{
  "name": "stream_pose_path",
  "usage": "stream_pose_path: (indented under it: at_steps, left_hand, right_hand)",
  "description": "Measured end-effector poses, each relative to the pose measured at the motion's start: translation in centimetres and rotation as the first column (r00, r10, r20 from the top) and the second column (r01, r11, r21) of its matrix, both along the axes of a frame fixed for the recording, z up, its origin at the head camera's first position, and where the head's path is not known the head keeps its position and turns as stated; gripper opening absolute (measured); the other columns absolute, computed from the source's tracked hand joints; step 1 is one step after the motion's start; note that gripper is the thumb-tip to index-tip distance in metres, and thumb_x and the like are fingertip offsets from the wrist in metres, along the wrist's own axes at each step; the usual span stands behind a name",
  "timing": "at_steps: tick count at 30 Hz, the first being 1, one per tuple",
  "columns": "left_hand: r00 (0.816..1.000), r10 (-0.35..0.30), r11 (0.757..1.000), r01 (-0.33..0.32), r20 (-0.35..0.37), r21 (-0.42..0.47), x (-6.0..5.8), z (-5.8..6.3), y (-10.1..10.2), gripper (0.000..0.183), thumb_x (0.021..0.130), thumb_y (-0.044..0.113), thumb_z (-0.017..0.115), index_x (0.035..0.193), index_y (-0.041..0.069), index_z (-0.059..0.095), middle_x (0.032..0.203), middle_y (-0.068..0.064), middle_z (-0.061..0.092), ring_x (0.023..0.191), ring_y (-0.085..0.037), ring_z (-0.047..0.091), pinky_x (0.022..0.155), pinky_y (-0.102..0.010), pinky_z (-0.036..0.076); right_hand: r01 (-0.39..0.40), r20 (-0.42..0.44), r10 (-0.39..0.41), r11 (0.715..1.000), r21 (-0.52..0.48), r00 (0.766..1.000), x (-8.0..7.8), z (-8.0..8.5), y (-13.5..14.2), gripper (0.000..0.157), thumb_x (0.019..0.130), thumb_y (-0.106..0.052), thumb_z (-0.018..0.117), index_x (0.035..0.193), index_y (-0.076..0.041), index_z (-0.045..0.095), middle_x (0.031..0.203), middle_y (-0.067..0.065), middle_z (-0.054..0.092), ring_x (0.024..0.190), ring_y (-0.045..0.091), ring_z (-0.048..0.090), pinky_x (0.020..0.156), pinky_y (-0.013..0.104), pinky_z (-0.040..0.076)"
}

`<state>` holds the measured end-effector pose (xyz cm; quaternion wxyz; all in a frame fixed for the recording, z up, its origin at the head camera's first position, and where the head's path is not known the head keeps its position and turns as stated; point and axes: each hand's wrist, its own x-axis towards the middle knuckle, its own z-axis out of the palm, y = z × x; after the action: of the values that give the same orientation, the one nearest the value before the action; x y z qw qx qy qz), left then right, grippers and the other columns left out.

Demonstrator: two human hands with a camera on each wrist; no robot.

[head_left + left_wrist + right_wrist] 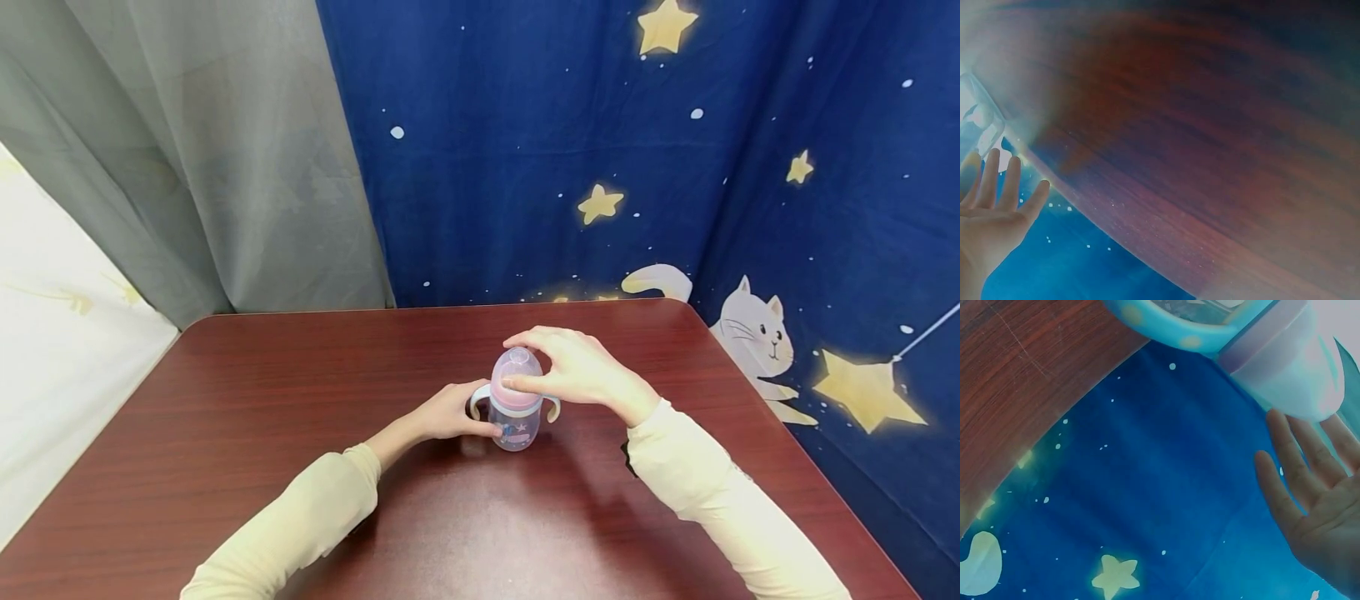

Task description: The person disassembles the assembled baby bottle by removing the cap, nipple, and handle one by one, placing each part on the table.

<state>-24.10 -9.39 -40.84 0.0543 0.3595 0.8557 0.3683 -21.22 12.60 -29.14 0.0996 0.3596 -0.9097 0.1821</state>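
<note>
Bottle (516, 412) between 2 hands, lid end up, toward the far side of the worktop (337, 358).
Long axis near upright; whether the base touches wood, cannot tell. Bottle lies to the right of the left hand (453, 412), which grips the lower body, thumb in front; to the left of the right hand (583, 367), which grasps the pink lid (516, 364) from above, thumb in front. Neither hand nearer: both touching. 2 curved handles at the sides. Star and coloured print (517, 432) on the body; no brand or writing legible.
</note>
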Motion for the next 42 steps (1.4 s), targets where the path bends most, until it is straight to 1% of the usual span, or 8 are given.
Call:
stream_pose_path:
  at_steps: [5,10,14,19,26,32,37,42]
  left_hand:
    - [1.000,0.003,1.000,-0.003,-0.011,-0.015,0.1,0.1,0.1,0.049,0.069,0.039,0.073,0.108,0.016,0.054,0.081,0.012,0.056,0.063,-0.004,0.051,0.060,-0.024,0.043]
    - [1.000,0.003,1.000,-0.003,-0.021,-0.018,0.0,0.0,0.1,0.048,0.068,0.040,0.073,0.106,0.016,0.054,0.078,0.010,0.057,0.061,-0.004,0.051,0.059,-0.024,0.043]
    - [0.999,0.009,1.000,-0.009,-0.036,-0.021,0.0,-0.1,0.0,0.049,0.068,0.041,0.073,0.106,0.017,0.055,0.079,0.011,0.057,0.061,-0.003,0.051,0.059,-0.023,0.043]
    - [0.999,0.012,1.000,-0.013,-0.041,-0.020,0.1,0.0,-0.1,0.050,0.067,0.043,0.073,0.106,0.016,0.055,0.078,0.008,0.058,0.060,-0.003,0.051,0.059,-0.023,0.043]
    - [0.996,0.050,0.999,-0.050,-0.071,-0.006,0.2,0.2,-0.2,0.054,0.067,0.041,0.074,0.109,0.015,0.055,0.079,0.007,0.058,0.064,-0.004,0.051,0.061,-0.023,0.042]
    - [0.998,0.054,0.998,-0.053,-0.038,0.022,0.2,0.3,-0.3,0.063,0.066,0.041,0.075,0.117,0.014,0.049,0.092,0.008,0.058,0.075,-0.005,0.052,0.066,-0.024,0.043]
    - [0.998,0.051,0.997,-0.049,-0.044,0.059,-0.1,0.7,-0.5,0.074,0.063,0.042,0.077,0.125,0.019,0.043,0.101,0.009,0.057,0.087,-0.004,0.052,0.073,-0.025,0.042]
    - [0.997,0.021,0.996,-0.014,-0.076,0.090,-0.2,1.9,-0.9,0.073,0.063,0.040,0.077,0.124,0.018,0.044,0.101,0.007,0.057,0.086,-0.007,0.053,0.073,-0.027,0.042]
  right_hand:
    - [0.015,0.031,-0.017,0.998,0.057,0.999,0.1,-0.1,-0.4,0.051,0.072,-0.051,0.063,0.115,-0.025,0.056,0.111,-0.006,0.055,0.096,0.011,0.051,0.070,0.036,0.043]
    - [-0.009,0.056,0.005,0.996,0.083,0.998,0.0,-0.2,-0.5,0.055,0.071,-0.046,0.067,0.118,-0.022,0.054,0.111,-0.002,0.055,0.091,0.013,0.053,0.066,0.034,0.044]
    - [-0.043,0.077,0.036,0.995,0.087,0.996,-0.3,-0.3,-0.6,0.055,0.071,-0.040,0.069,0.119,-0.018,0.052,0.109,0.001,0.056,0.089,0.015,0.054,0.067,0.033,0.044]
    - [-0.096,0.081,0.092,0.994,0.053,0.992,-0.6,-0.4,-0.5,0.051,0.071,-0.035,0.071,0.115,-0.015,0.054,0.105,0.001,0.058,0.087,0.014,0.055,0.069,0.031,0.044]
    - [-0.139,0.080,0.140,0.990,-0.009,0.987,-1.1,-0.6,0.0,0.050,0.072,-0.032,0.072,0.114,-0.012,0.055,0.105,0.000,0.058,0.087,0.011,0.054,0.072,0.030,0.043]
    - [-0.169,0.082,0.175,0.983,-0.067,0.981,-1.2,-0.8,0.3,0.051,0.072,-0.033,0.072,0.116,-0.013,0.055,0.106,-0.002,0.058,0.083,0.009,0.054,0.071,0.027,0.043]
    - [-0.216,0.112,0.239,0.959,-0.186,0.965,-1.3,-0.7,0.6,0.052,0.072,-0.033,0.072,0.117,-0.014,0.054,0.108,-0.004,0.056,0.084,0.007,0.055,0.067,0.022,0.046]
    - [-0.236,0.143,0.290,0.922,-0.308,0.946,-1.2,-0.6,1.0,0.053,0.071,-0.022,0.074,0.118,-0.012,0.053,0.111,-0.005,0.054,0.090,0.009,0.054,0.069,0.022,0.046]
